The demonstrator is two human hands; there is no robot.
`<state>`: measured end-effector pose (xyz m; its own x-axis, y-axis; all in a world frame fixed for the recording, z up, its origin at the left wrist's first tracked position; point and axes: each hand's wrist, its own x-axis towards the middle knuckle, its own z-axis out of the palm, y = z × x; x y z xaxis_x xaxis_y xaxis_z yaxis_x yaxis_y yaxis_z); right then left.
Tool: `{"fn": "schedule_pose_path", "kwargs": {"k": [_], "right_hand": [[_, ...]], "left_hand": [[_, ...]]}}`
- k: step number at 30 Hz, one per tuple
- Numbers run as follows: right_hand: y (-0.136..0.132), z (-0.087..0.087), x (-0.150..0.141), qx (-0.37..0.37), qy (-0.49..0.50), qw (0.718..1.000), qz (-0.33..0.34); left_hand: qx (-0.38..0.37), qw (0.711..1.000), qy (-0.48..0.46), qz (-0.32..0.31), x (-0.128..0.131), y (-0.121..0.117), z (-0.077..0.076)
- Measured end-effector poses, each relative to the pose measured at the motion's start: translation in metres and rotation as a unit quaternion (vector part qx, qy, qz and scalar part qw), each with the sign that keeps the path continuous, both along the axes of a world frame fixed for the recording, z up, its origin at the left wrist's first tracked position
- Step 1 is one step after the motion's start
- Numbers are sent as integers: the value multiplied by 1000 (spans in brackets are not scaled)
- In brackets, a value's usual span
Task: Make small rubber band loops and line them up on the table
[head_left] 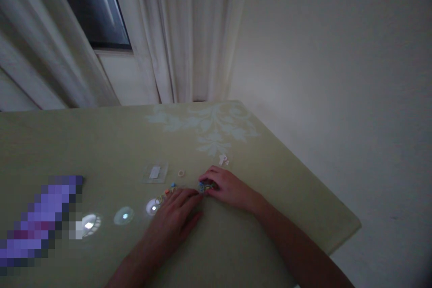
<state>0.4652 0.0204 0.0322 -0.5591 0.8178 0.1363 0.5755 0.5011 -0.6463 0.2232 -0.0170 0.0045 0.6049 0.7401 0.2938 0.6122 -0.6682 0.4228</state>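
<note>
My right hand (229, 186) is closed at the fingertips round a small bundle of blue and yellowish pieces (203, 186), too small and dim to name exactly. Close beside it, my left hand (175, 211) rests low over the table, its fingers stretched forward and its thumb apart. One left fingertip reaches almost to the bundle. Past the left knuckles lie small colourful pieces (167, 191), orange, blue and yellow with thin loops, partly covered by that hand.
On the pale green table (111, 148) lie a clear packet (155, 173) with a white label, a small ring (181, 173) and small whitish pieces (223, 159). A blurred purple object (43, 220) is at the left. A wall (324, 112) stands along the right, curtains (189, 31) behind.
</note>
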Motion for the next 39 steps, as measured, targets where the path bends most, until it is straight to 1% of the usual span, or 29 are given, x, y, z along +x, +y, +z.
{"fn": "schedule_pose_path", "kwargs": {"k": [3,5,7,9,11,13,15,17,19,21,23,24,26,27,29,30,33,36,39], "right_hand": [[3,-12,-12,28,55,998,-4],[5,-14,-14,44,73,996,-18],[7,-9,-8,43,69,996,-45],[7,0,2,19,49,996,-73],[6,9,14,-18,14,997,-79],[5,13,22,-58,-17,996,-61],[5,12,23,-86,-27,995,-41],[7,7,19,-78,-26,996,-42],[9,0,13,-34,-31,997,-65],[12,-4,9,17,-42,995,-91],[12,-6,7,61,-53,990,-113],[11,-5,6,77,-57,989,-113],[7,-4,4,86,-67,991,-82],[4,-3,1,82,-75,992,-55],[-2,-1,-4,67,-97,993,-5],[-5,0,-7,61,-108,992,9],[-9,2,-12,53,-129,990,20],[-10,5,-12,46,-154,987,16],[-9,9,-10,43,-178,983,17]], "left_hand": [[-16,999,-25,44,-3,6,-8],[-10,996,-49,74,-10,12,-10],[-4,993,-71,98,-20,15,-6],[-20,989,-84,119,-31,18,3],[-75,984,-75,140,-45,19,12],[-134,982,-54,120,-57,21,18],[-194,974,-45,109,-64,22,20],[-239,963,-57,109,-65,24,17],[-253,957,-85,113,-61,26,13],[-230,959,-107,124,-54,28,10],[-173,967,-114,148,-47,27,9],[-136,972,-115,156,-43,25,8],[-64,981,-108,150,-34,19,6],[-38,986,-98,132,-29,15,4],[-8,993,-46,105,-19,7,1],[8,994,-20,103,-15,4,-2],[23,995,21,100,-6,-1,-7],[14,995,29,97,-4,-1,-11],[2,996,29,89,-5,-2,-10]]}}
